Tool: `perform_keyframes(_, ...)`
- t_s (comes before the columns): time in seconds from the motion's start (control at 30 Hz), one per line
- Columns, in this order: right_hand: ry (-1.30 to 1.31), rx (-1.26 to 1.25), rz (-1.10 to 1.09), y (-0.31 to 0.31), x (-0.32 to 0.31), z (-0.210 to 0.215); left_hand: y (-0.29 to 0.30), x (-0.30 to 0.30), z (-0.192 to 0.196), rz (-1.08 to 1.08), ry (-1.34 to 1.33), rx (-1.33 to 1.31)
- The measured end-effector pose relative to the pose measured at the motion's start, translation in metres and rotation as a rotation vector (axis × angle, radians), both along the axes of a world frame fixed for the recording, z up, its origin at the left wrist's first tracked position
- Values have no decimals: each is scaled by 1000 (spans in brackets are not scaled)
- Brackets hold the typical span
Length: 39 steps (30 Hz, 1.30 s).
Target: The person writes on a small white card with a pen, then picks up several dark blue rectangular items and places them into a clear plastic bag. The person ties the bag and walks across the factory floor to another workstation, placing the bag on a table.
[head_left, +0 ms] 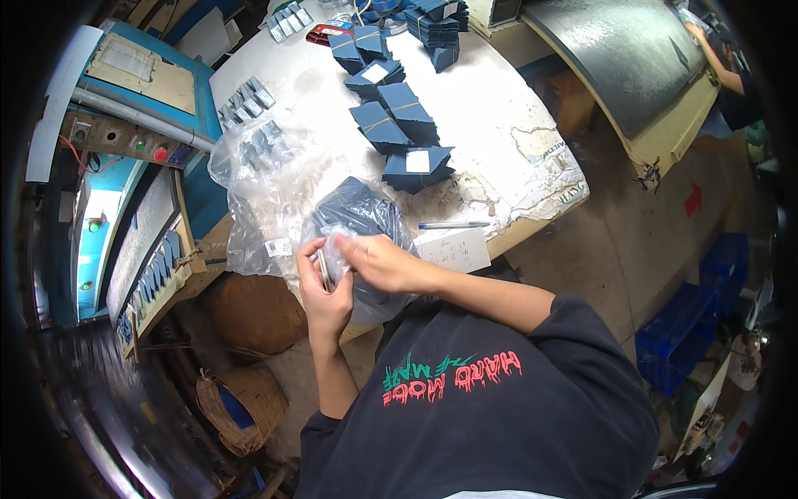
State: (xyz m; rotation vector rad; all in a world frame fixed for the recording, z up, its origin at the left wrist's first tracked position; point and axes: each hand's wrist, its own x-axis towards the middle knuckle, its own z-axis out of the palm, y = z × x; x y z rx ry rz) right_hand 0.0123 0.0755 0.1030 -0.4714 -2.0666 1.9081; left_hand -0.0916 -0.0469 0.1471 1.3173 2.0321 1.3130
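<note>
Left hand [322, 287] clamps mouth of clear plastic bag [353, 220], fingers curled shut. Right hand [378, 262] pinches same film, partly closed. Bag, stuffed with dark blue pieces, sits at counter [499, 141] front edge. Judgement: keep mouth taut, support the weight below, avoid tearing thin film.

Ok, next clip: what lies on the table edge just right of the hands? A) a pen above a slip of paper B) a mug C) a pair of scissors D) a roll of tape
A: a pen lies on the table above a white paper slip, right of the right hand on the plastic bag.
</note>
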Motion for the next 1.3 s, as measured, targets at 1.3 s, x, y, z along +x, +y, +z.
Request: perform_keyframes(1.3, 343, 1131, -400, -1, 1, 28, -21, -34, 16, 19, -812, 102)
